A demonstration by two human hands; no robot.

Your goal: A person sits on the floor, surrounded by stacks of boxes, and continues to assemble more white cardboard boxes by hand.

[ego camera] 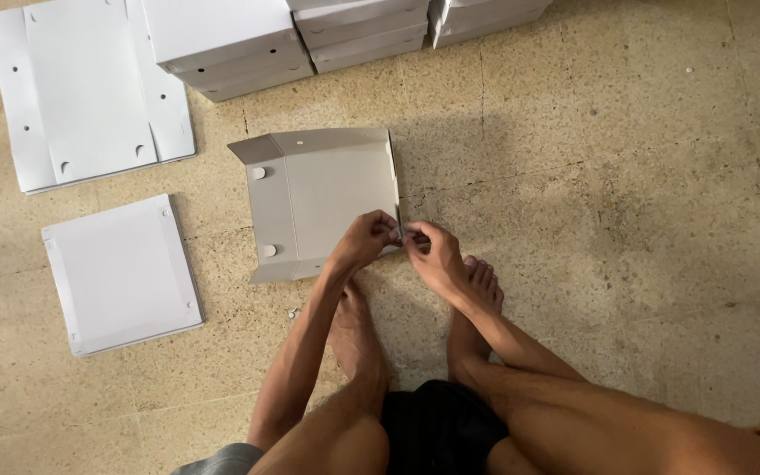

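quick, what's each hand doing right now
Left hand: closed, pinching the near right corner of the half-folded grey cardboard box.
Right hand: closed, pinching the same corner.

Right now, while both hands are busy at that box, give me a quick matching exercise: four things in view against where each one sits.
Things:
1. half-folded box
2. flat lid sheets
3. large flat cutouts
4. finished boxes

Places:
A. stacked along the top edge
B. top left corner, lying flat
C. centre, pinched at its near right corner by the left hand and right hand
D. left of the person's knees, lying flat

Pairs: 1-C, 2-D, 3-B, 4-A
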